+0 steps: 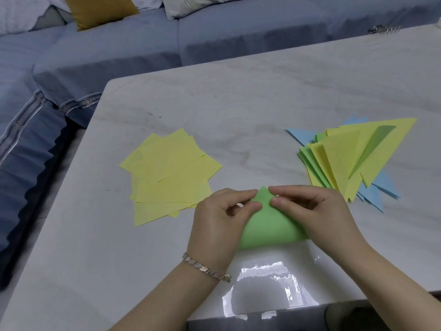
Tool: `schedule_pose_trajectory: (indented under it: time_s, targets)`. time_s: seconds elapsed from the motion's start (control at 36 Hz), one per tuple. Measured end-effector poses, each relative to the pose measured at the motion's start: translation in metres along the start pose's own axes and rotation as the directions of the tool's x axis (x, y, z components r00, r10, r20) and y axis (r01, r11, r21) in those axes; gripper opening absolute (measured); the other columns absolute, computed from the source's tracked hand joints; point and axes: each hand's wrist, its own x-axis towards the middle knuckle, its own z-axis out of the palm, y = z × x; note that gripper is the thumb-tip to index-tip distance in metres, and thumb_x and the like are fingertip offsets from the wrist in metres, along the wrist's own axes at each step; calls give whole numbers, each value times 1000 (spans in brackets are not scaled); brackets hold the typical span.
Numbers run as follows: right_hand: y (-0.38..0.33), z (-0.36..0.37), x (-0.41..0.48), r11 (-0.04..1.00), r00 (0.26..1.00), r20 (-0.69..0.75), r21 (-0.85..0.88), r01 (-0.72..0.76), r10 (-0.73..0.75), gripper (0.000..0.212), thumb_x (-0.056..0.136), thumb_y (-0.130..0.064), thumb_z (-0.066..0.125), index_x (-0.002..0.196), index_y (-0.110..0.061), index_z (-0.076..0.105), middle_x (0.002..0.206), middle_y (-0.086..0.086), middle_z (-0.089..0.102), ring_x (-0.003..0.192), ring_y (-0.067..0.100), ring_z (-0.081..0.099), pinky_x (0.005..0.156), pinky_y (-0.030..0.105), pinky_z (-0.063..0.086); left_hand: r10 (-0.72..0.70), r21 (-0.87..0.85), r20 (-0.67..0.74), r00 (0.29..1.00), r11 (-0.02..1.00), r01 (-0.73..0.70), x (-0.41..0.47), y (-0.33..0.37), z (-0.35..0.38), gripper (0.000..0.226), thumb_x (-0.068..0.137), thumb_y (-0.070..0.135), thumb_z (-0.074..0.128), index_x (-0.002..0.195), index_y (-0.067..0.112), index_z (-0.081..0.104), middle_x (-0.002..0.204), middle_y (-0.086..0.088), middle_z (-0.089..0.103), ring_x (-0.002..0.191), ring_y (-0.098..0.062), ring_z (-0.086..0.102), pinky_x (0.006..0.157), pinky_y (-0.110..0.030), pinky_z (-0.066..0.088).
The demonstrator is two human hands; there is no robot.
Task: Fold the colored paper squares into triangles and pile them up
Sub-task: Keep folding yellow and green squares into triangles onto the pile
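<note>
Matt green paper (pixel 269 225) lies on a glossy marble-look table (pixel 214 108); cloth sofa (pixel 95 56) upper left; metal bracelet (pixel 206 269).

My pale marbled table (pixel 238 103) is carrying a loose fan of yellow squares (pixel 167 173) lying on my left, a pile of yellow, green and blue triangles (pixel 353 158) sitting on my right, a green sheet (pixel 269 225) curving up between them, and a metal clip (pixel 383 29) resting far right.
</note>
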Motion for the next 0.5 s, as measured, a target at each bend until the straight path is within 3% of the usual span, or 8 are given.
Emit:
schedule_pose_trajectory:
  time_s: [0.22,0.33,0.42,0.5]
  targets:
    - [5,-4,2,999,998,51,-24,32,-31,26,74,3,69,82,-22,71,69,-21,69,68,-10,62,63,3,42,10,21,6,1000,1000,-10,0,-5,1,24,73,7,74,75,31,71,68,12,65,63,-2,56,62,-6,40]
    - [10,-6,7,997,995,83,-56,62,-57,25,75,2,69,80,-22,72,71,-20,70,70,-8,63,64,4,42,-82,1,31,996,997,82,7,-6,2,31,73,9,75,69,38,66,59,22,64,57,1,56,62,-6,44]
    - [14,-7,15,988,989,125,-117,99,-85,26,76,1,70,77,-25,72,69,-22,69,70,-8,63,66,5,42,-110,-9,101,989,994,111,21,-6,4,26,73,6,75,68,31,66,53,17,62,52,4,54,61,-7,46]
    - [21,-9,30,964,983,167,-238,118,-79,26,76,-3,71,75,-29,71,67,-24,67,69,-9,62,65,4,41,-115,38,165,980,993,110,40,-12,7,25,73,4,74,60,24,65,56,8,62,53,-3,55,61,-18,48]
